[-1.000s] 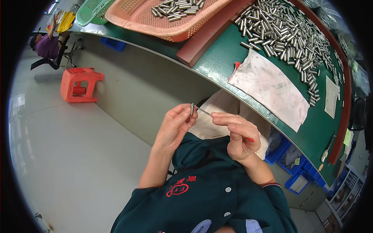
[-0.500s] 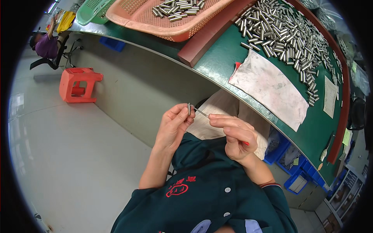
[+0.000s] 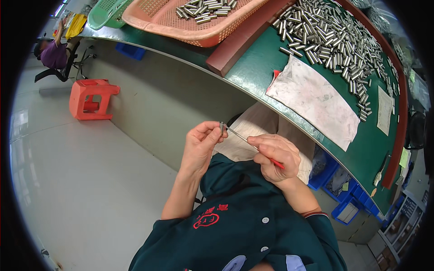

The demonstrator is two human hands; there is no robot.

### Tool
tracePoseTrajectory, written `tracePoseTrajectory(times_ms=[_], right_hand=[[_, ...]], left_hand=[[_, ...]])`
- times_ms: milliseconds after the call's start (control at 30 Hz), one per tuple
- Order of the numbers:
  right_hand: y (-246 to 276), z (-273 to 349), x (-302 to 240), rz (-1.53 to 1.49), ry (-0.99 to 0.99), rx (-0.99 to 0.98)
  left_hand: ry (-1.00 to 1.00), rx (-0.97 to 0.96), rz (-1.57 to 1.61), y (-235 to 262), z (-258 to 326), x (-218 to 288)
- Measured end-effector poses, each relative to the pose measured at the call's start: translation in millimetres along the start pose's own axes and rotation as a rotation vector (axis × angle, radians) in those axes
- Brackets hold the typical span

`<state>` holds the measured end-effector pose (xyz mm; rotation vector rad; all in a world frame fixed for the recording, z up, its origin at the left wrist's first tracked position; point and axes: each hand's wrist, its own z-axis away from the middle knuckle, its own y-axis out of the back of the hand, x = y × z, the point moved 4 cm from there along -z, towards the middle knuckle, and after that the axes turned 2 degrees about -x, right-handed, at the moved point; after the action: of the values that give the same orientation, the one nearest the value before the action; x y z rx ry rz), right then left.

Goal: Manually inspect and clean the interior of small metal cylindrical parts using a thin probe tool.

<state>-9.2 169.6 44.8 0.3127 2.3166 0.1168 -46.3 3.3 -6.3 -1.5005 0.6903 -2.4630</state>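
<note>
My left hand (image 3: 200,147) pinches a small metal cylinder (image 3: 222,128) upright between thumb and fingertips, above my lap. In my right hand (image 3: 281,159) lies a thin tool (image 3: 238,135) with a slim metal shaft and a red handle end. The shaft slants up to the left, and its tip meets the cylinder near its upper part; whether it enters the cylinder I cannot tell. Many similar metal cylinders (image 3: 334,40) are heaped on the green worktop (image 3: 253,74), beside a stained white cloth (image 3: 314,101).
An orange basket (image 3: 212,36) of cylinders stands by a reddish-brown bar (image 3: 235,56). A green basket (image 3: 101,16) is farther left. Blue bins (image 3: 346,210) sit below the worktop. A red stool (image 3: 90,99) and a seated person (image 3: 54,54) are at the left.
My right fingers have shifted along the tool and curled more, so more of the red handle shows. The cylinder and left hand have moved only slightly.
</note>
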Motion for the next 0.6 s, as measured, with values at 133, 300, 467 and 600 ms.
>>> tracePoseTrajectory(times_ms=[133,300,467,600], right_hand=[[-4,-6,-3,0.016,-0.039,-0.016],[-6,-4,4,-0.069,-0.084,-0.027],[-1,-1,-4,-0.010,0.025,-0.025],[4,2,-6,-0.047,0.060,0.033]], left_hand=[[0.012,-0.040,0.091,3,-3,-1],[0.075,-0.084,0.117,0,-5,-3],[0.122,-0.137,0.280,-2,-6,-8],[0.244,-0.165,0.510,7,-10,-12]])
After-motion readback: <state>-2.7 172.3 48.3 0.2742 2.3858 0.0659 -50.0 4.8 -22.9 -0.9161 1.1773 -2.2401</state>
